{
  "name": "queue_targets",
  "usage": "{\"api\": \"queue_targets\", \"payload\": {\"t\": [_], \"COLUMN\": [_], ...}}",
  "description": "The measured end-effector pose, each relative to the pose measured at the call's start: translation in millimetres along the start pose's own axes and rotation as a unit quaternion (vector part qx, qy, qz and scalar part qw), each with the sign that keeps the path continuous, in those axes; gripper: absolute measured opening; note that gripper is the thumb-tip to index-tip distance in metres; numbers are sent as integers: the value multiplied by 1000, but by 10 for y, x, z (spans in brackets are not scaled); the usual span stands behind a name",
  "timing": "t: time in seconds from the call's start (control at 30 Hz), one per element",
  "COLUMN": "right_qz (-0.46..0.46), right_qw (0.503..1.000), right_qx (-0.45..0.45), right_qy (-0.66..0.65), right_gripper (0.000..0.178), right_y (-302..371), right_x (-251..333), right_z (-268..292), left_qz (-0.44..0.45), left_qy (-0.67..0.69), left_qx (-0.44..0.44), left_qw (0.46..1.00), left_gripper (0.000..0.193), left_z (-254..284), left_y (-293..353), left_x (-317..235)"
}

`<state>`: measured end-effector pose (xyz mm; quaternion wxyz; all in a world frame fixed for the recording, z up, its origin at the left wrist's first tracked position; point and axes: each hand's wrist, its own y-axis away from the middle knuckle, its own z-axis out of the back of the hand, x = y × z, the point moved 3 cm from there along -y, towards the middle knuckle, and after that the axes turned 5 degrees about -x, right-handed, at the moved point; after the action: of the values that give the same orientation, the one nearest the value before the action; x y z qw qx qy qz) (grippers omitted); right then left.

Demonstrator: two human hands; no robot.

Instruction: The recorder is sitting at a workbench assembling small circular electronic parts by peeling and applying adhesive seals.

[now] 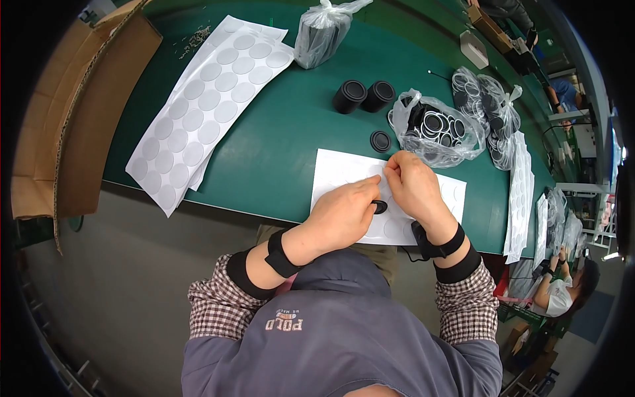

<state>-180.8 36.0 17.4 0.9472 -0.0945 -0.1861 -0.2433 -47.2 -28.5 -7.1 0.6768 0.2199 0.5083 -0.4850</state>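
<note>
My left hand (pixel 349 206) holds a small black round piece (pixel 380 208) with bent fingers. The piece is over the white sheet (pixel 327 173) on the green table (pixel 264 145); I can't tell if it touches the paper. My right hand (pixel 415 184) is close by, finger and thumb pinched tight, but I can't see if anything is in there. Past the sheet sit a black disc (pixel 380 141), two black stacks (pixel 349 97) and a clear bag (pixel 433 154) of rings (pixel 434 123).
</note>
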Motion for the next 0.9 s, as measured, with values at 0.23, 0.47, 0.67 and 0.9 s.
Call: {"api": "queue_targets", "payload": {"t": [0.23, 0.47, 0.67, 0.9], "right_qz": [-27, -53, -61, -131], "right_qw": [991, 986, 974, 871], "right_qx": [36, 37, 40, 45], "right_qy": [-124, -151, -215, -471], "right_gripper": [9, 9, 10, 12], "right_y": [100, 123, 200, 238], "right_x": [104, 58, 60, -71], "right_z": [113, 151, 238, 326], "left_qz": [-12, 11, 29, 217], "left_qy": [-44, 58, 42, 268], "left_qx": [-31, -91, -65, 0], "left_qw": [998, 994, 997, 939], "left_gripper": [11, 10, 12, 11], "left_z": [-20, 60, 18, 43], "left_y": [37, 72, 41, -7], "left_x": [-10, 23, 81, 87]}}
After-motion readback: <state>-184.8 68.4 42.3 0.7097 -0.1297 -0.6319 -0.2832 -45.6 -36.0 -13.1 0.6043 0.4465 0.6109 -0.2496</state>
